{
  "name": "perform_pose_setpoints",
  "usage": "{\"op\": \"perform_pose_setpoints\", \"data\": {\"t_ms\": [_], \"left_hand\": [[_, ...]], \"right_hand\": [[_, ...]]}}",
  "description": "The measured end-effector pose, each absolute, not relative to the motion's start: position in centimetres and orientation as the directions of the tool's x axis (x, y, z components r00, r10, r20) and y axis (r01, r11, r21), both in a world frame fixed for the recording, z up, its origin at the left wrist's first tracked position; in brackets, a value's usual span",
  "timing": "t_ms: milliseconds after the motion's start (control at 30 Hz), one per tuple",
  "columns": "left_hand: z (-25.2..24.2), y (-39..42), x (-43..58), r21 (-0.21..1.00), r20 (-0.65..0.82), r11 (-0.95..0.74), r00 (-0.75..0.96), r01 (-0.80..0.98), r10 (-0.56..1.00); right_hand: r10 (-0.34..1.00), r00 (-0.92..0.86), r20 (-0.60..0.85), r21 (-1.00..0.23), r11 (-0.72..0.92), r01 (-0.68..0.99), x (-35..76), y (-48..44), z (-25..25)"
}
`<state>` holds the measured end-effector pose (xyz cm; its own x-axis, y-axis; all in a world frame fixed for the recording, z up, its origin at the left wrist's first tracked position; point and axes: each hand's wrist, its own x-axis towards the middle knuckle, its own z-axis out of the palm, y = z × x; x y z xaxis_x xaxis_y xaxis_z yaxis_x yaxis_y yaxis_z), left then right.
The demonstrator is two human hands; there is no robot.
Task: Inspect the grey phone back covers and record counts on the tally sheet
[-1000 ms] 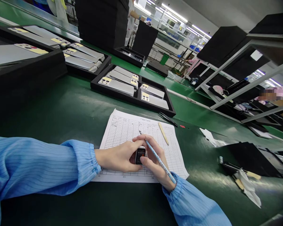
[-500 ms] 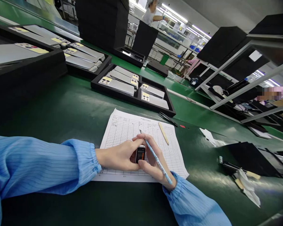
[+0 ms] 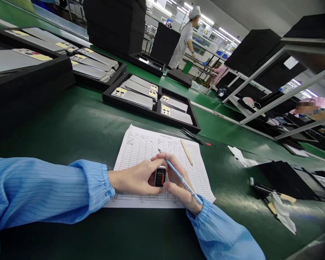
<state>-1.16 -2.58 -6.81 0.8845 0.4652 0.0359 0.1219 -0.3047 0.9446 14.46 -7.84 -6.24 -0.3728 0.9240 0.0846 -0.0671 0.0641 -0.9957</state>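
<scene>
Head view: small device [image 3: 160, 176] between left hand [image 3: 135, 178], right fingers [image 3: 172, 159].

The head-worn camera looks forward and down at the nearby printed sheet [image 3: 141, 153] on the table [image 3: 78, 124]. Its tilted view reaches distant ceiling lights [image 3: 229, 35].

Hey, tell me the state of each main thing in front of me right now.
Left hand: closed on the watch
Right hand: gripping the pen
Watch: screen lit, showing a keypad
Pen: held slantwise, uncapped
Form sheet: under the hands, grid mostly blank
Yellow stick: lying on the sheet
Tweezers: lying beyond the sheet
Black tray: open, panels stacked inside
</scene>
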Motion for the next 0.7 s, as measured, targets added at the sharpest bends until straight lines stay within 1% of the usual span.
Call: {"op": "perform_pose_setpoints", "data": {"t_ms": [400,700], "left_hand": [[-6.84,-2.6,-1.29,0.947,0.059,-0.305,0.88,0.1,0.471],[-6.84,-2.6,-1.25,0.944,0.051,-0.309,0.878,0.113,0.476]], "right_hand": [[0.923,-0.369,0.108,-0.993,0.086,-0.074,14.3,-7.93,-6.21],[0.923,-0.376,0.085,-0.996,0.067,-0.061,14.3,-7.82,-5.89]]}}
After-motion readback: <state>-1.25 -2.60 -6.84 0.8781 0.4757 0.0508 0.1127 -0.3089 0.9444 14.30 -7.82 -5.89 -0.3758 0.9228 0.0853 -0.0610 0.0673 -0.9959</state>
